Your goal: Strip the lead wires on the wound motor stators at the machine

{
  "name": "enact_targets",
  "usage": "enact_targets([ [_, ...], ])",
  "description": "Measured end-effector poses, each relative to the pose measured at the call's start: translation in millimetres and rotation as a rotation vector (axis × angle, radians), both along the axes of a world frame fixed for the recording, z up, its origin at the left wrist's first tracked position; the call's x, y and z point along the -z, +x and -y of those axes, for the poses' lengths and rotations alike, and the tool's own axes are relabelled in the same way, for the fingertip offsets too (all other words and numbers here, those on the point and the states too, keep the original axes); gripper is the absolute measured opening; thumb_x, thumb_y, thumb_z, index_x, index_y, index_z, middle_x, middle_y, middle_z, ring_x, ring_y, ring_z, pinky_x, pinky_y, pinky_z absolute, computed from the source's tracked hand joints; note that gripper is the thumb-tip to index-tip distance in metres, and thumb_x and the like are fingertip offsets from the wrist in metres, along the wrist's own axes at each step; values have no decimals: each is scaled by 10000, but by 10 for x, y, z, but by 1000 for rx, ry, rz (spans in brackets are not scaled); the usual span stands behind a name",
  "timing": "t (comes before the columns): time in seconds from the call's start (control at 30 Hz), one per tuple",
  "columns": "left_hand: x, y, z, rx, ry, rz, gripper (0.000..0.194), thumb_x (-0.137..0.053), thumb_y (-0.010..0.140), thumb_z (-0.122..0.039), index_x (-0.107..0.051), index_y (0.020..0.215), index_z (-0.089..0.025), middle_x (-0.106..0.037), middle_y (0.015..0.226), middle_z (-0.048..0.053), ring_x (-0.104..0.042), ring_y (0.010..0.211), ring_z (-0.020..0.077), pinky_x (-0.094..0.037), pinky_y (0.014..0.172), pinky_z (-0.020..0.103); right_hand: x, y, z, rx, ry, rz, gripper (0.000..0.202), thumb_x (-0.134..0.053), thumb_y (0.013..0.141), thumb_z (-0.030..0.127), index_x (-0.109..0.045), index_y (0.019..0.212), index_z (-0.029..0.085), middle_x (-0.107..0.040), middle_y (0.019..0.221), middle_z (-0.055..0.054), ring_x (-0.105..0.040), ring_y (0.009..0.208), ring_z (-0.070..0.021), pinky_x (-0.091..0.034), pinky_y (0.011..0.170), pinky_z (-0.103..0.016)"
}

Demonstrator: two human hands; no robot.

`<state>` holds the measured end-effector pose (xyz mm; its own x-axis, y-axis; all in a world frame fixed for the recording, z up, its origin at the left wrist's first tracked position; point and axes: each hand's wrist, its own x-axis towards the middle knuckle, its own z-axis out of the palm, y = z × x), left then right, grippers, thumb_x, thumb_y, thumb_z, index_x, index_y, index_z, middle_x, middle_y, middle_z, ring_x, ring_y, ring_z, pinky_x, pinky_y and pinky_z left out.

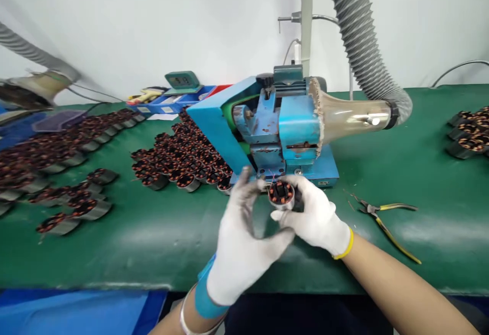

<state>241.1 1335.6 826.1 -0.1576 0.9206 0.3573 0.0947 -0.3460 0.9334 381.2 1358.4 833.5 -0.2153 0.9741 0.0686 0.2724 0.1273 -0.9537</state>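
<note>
In a white glove with a yellow cuff, my right hand (315,217) grips a round metal part (281,195) by its side. Copper windings and a black inside show on the part's upper face, and thin wires rise from it. My left hand (248,238), also gloved in white, is just left of the part with thumb and fingers spread wide and nothing between them. Behind both hands stands a blue machine (300,121) with a clear funnel (351,116) on its right side.
Rows of similar wound parts (187,159) stand left of the machine, with more (86,200) at the far left and others (471,133) at the right edge. Yellow-handled cutters (393,228) lie on the green table (153,243). A grey hose (359,34) joins the funnel.
</note>
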Motion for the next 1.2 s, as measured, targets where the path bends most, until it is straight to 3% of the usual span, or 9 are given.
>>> enact_targets([
  [0.07, -58, -16, -63, 155, -113, 226, 744, -824, 583, -232, -531, 1266, -267, -450, 1473, 103, -527, 1278, 318, -473, 1053, 456, -72, 93, -94, -51, -126, -220, 604, -749, 662, 282, -564, 1230, 197, -674, 958, -45, -656, 804, -196, -560, 670, -310],
  [0.17, -180, -12, -128, 435, -460, 431, 547, -786, 686, -321, -611, 1193, -212, -636, 1258, 126, -632, 1131, 303, -553, 938, 430, -179, 232, -178, -183, -209, -318, 598, -778, 646, 265, -591, 1209, 195, -663, 936, -31, -637, 793, -173, -540, 634, -277],
  [0.23, -248, 25, -158, 498, -588, 492, 447, -791, 695, -324, -662, 1101, -191, -691, 1153, 111, -655, 1082, 285, -569, 902, 394, -233, 294, -198, -223, -287, -356, 662, -788, 626, 229, -558, 1244, 186, -660, 938, -31, -636, 805, -164, -543, 656, -274],
  [0.3, -275, 62, -202, 490, -597, 485, 427, -815, 675, -298, -677, 1065, -191, -714, 1097, 88, -677, 1020, 261, -586, 844, 356, -263, 320, -203, -173, -350, -418, 705, -793, 586, 183, -525, 1238, 177, -654, 943, -31, -641, 818, -162, -553, 668, -278],
  [0.43, -232, 106, -343, 385, -457, 356, 490, -836, 643, -291, -660, 1085, -173, -724, 1070, 81, -690, 952, 240, -587, 819, 355, -225, 284, -207, -18, -341, -542, 562, -800, 569, 186, -545, 1069, 176, -669, 864, -25, -645, 736, -153, -547, 626, -273],
  [0.63, -170, 236, -494, 137, -265, 164, 522, -863, 482, -254, -615, 930, -152, -744, 921, 78, -708, 869, 262, -583, 819, 396, -120, 170, -214, 79, -259, -612, 579, -794, 614, 304, -582, 1137, 178, -694, 920, -38, -655, 817, -182, -554, 726, -321],
  [0.77, -172, 286, -553, 120, -219, 53, 490, -817, 483, -213, -640, 935, -147, -749, 913, 72, -707, 870, 263, -582, 810, 365, -133, 123, -230, 117, -257, -568, 595, -807, 560, 293, -580, 1099, 182, -708, 979, -57, -669, 916, -221, -566, 797, -356],
  [0.87, -203, 304, -613, 83, -194, -54, 424, -791, 515, -228, -656, 911, -157, -751, 897, 57, -704, 855, 256, -580, 787, 346, -149, 129, -276, 147, -198, -571, 545, -793, 592, 324, -586, 1075, 181, -709, 1014, -62, -666, 954, -223, -560, 832, -352],
  [1.2, -312, 412, -714, 13, -94, -266, 293, -753, 615, -336, -621, 815, -166, -697, 731, 22, -645, 673, 198, -509, 600, 289, -237, 197, -322, 171, -144, -489, 364, -670, 752, 401, -645, 1044, 185, -671, 838, -16, -625, 779, -164, -525, 681, -267],
])
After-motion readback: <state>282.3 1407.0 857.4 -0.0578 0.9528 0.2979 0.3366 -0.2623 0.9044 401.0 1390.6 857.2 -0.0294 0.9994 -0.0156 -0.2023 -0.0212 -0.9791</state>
